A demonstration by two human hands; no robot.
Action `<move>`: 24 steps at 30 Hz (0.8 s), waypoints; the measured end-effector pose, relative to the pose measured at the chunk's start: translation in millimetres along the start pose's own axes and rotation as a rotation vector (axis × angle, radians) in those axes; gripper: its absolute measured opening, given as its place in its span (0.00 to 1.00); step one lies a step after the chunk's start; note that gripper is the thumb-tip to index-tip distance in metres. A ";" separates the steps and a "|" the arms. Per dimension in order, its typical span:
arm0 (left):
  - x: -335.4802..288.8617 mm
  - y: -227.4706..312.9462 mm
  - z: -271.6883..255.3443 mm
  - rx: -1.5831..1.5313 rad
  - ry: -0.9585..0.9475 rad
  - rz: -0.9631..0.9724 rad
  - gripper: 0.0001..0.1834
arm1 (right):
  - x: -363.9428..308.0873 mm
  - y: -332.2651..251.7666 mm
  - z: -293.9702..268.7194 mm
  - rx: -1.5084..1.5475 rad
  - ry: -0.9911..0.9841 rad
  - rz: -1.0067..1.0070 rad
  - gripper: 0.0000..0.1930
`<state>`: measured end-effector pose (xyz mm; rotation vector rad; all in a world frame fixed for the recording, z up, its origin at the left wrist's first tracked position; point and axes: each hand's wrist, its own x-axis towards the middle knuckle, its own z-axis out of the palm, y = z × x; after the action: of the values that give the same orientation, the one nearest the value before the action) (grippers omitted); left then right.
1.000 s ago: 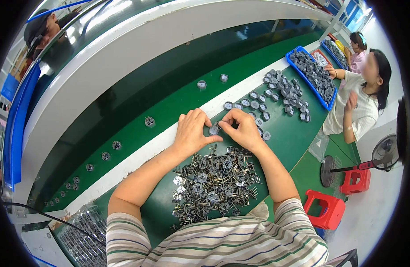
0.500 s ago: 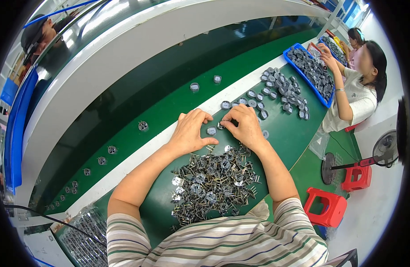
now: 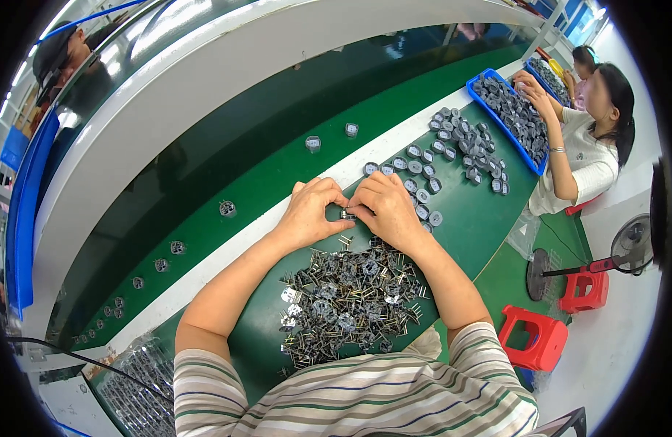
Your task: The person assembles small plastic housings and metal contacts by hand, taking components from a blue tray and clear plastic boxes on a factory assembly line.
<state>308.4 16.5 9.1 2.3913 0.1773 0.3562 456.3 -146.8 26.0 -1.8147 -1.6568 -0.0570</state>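
Observation:
Between my two hands sits a small round grey housing [image 3: 348,216] with a shiny metal bit at it, mostly covered by fingers. My left hand [image 3: 310,211] curves round its left side, thumb and index finger closing on it. From the right, my right hand [image 3: 387,210] pinches at the same spot, fingertips nearly touching the left ones. Just below lies a big heap of pronged metal and dark plastic parts [image 3: 347,306] on the green worktop [image 3: 256,342]. Several loose grey round housings [image 3: 413,166] lie beyond my right hand.
Beyond a white ledge [image 3: 227,251], a green conveyor belt [image 3: 270,175] carries spaced-out parts. A blue tray [image 3: 471,91] full of grey housings stands at the far right, beside a co-worker [image 3: 584,153]. Red stools [image 3: 533,339] and a fan [image 3: 631,240] stand right. Clear plastic trays [image 3: 135,371] lie lower left.
My right hand has moved left with its small metal part to the housing, and both hands have closed in on it. Parts on the belt have shifted left.

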 end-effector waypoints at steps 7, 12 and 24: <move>3.2 0.3 -9.4 -0.059 -0.006 -0.046 0.19 | 0.4 -1.5 -4.8 0.232 -0.112 0.269 0.08; 10.2 -21.5 -52.3 0.080 0.185 -0.295 0.18 | -7.8 5.0 -26.1 0.397 -0.333 0.052 0.10; 43.8 -39.9 -60.8 0.545 0.282 -0.139 0.23 | -6.7 8.3 -26.5 -0.062 -0.087 -0.142 0.04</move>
<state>330.5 94.3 35.1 2.8274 0.6373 0.6460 473.0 -165.4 39.8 -1.7649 -1.8626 -0.0940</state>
